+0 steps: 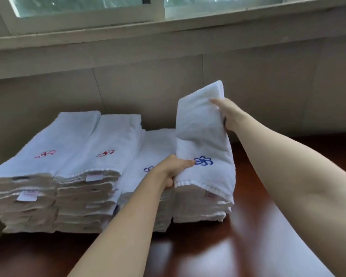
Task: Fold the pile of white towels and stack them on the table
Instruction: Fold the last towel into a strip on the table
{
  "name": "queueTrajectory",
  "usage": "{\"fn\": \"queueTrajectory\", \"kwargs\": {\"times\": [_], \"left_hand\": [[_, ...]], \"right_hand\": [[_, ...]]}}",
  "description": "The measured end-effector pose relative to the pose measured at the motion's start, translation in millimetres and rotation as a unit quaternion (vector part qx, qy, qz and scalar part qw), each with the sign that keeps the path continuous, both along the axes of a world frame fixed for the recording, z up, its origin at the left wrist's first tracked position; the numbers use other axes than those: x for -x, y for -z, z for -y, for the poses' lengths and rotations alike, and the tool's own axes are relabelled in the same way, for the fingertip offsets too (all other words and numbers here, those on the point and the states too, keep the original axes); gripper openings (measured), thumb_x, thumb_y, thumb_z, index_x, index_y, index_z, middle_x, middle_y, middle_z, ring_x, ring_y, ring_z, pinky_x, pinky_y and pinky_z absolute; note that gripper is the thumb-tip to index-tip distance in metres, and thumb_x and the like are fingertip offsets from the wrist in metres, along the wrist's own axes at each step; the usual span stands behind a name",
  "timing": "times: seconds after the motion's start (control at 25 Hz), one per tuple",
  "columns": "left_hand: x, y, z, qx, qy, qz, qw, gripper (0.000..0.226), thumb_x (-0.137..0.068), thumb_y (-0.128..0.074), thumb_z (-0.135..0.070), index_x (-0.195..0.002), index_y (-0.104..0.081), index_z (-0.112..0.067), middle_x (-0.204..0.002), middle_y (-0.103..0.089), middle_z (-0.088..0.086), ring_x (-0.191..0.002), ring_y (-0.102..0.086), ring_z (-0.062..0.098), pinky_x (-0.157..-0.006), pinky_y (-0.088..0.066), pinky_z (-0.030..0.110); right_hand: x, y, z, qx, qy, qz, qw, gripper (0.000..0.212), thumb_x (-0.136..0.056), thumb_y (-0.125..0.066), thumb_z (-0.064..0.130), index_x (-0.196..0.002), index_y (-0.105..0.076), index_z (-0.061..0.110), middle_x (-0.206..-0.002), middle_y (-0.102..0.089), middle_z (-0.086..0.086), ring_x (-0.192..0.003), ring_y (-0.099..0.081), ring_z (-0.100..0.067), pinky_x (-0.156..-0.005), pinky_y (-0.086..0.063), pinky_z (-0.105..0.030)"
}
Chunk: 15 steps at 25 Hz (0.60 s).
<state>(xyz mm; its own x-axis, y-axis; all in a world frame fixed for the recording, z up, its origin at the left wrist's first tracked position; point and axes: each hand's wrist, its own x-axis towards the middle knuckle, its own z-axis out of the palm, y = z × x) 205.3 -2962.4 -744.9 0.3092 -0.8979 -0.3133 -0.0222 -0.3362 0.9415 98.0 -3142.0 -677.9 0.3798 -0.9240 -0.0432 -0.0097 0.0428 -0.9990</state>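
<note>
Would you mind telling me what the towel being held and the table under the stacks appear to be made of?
The held towel looks like white cotton terry: matte, nubby pile, a ribbed hem and a blue stitched flower emblem. The table looks like reddish-brown wood or wood veneer with a glossy varnish, judging by the bright window reflections on it; which of the two cannot be told.

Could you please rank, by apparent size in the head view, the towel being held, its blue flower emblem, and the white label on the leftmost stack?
1. Held towel, largest.
2. Blue flower emblem.
3. White label, looks about alike, so unranked.
</note>
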Motion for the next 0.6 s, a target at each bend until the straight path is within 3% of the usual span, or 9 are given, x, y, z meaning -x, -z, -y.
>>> {"fn": "queueTrajectory", "kwargs": {"times": [0.08, 0.12, 0.16, 0.24, 0.28, 0.36, 0.44, 0.52, 0.6], "left_hand": [[0, 15, 10, -0.064, 0.001, 0.072, 0.995, 0.075, -0.089, -0.064, -0.014, -0.147, -0.018, -0.002, -0.138, -0.046, 0.017, -0.116, -0.056, 0.029, -0.092, -0.050, 0.035], [3, 23, 13, -0.085, 0.013, 0.111, 0.990, 0.081, -0.091, -0.060, -0.014, -0.150, -0.004, -0.006, -0.145, -0.036, 0.016, -0.125, -0.047, 0.030, -0.097, -0.045, 0.032], [8, 27, 13, -0.093, 0.015, 0.152, 0.984, 0.081, -0.094, -0.055, -0.014, -0.150, 0.003, -0.007, -0.148, -0.030, 0.015, -0.129, -0.041, 0.029, -0.096, -0.041, 0.030], [15, 30, 16, -0.088, 0.010, 0.205, 0.975, 0.074, -0.098, -0.046, -0.011, -0.149, 0.007, -0.006, -0.151, -0.024, 0.015, -0.132, -0.036, 0.028, -0.097, -0.038, 0.029], [18, 30, 17, -0.086, 0.008, 0.220, 0.972, 0.072, -0.099, -0.043, -0.010, -0.149, 0.008, -0.005, -0.152, -0.021, 0.015, -0.134, -0.034, 0.029, -0.101, -0.036, 0.030], [18, 30, 17, -0.088, 0.007, 0.256, 0.963, 0.071, -0.100, -0.041, -0.012, -0.149, 0.009, -0.004, -0.154, -0.019, 0.016, -0.135, -0.032, 0.030, -0.106, -0.033, 0.033], [17, 33, 15, -0.090, 0.012, 0.298, 0.950, 0.069, -0.100, -0.039, -0.014, -0.149, 0.008, -0.003, -0.150, -0.026, 0.019, -0.130, -0.039, 0.032, -0.102, -0.038, 0.033], [18, 36, 12, -0.084, 0.006, 0.313, 0.946, 0.067, -0.099, -0.039, -0.012, -0.149, 0.005, -0.002, -0.146, -0.033, 0.020, -0.124, -0.045, 0.032, -0.092, -0.041, 0.031], [19, 38, 11, -0.092, -0.002, 0.309, 0.946, 0.066, -0.097, -0.039, -0.009, -0.148, 0.001, -0.001, -0.145, -0.034, 0.019, -0.124, -0.045, 0.032, -0.097, -0.041, 0.033]], "right_hand": [[-4, 46, 7, -0.023, 0.008, -0.197, 0.980, 0.065, -0.087, -0.062, 0.048, -0.137, -0.040, 0.012, -0.128, -0.051, -0.012, -0.109, -0.055, -0.034, -0.082, -0.050, -0.046], [-3, 73, 2, -0.039, 0.005, -0.254, 0.966, 0.072, -0.085, -0.064, 0.049, -0.139, -0.038, 0.009, -0.129, -0.052, -0.015, -0.108, -0.056, -0.035, -0.082, -0.051, -0.047], [-3, 99, 0, -0.050, 0.002, -0.253, 0.966, 0.073, -0.084, -0.067, 0.045, -0.139, -0.037, 0.007, -0.128, -0.054, -0.015, -0.103, -0.059, -0.033, -0.079, -0.053, -0.043], [1, 129, -8, -0.055, 0.009, -0.150, 0.987, 0.070, -0.084, -0.071, 0.030, -0.139, -0.035, 0.005, -0.126, -0.056, -0.013, -0.093, -0.062, -0.026, -0.065, -0.053, -0.033], [2, 134, -8, -0.032, 0.017, -0.121, 0.992, 0.068, -0.085, -0.070, 0.025, -0.140, -0.035, 0.006, -0.128, -0.055, -0.012, -0.096, -0.061, -0.025, -0.067, -0.053, -0.032], [-1, 128, -1, 0.063, 0.060, -0.145, 0.986, 0.061, -0.087, -0.064, 0.017, -0.142, -0.037, 0.011, -0.135, -0.050, -0.010, -0.112, -0.056, -0.026, -0.087, -0.051, -0.037], [-7, 113, -2, 0.155, 0.087, -0.151, 0.972, 0.054, -0.090, -0.056, 0.011, -0.141, -0.040, 0.016, -0.138, -0.046, -0.008, -0.120, -0.050, -0.026, -0.099, -0.046, -0.041], [-11, 111, -1, 0.169, 0.086, -0.162, 0.968, 0.053, -0.091, -0.049, 0.008, -0.142, -0.039, 0.020, -0.138, -0.044, -0.008, -0.122, -0.048, -0.027, -0.100, -0.045, -0.043], [-11, 119, -3, 0.115, 0.053, -0.228, 0.966, 0.055, -0.093, -0.046, 0.010, -0.145, -0.031, 0.019, -0.140, -0.043, -0.012, -0.122, -0.047, -0.031, -0.099, -0.044, -0.040]]}}
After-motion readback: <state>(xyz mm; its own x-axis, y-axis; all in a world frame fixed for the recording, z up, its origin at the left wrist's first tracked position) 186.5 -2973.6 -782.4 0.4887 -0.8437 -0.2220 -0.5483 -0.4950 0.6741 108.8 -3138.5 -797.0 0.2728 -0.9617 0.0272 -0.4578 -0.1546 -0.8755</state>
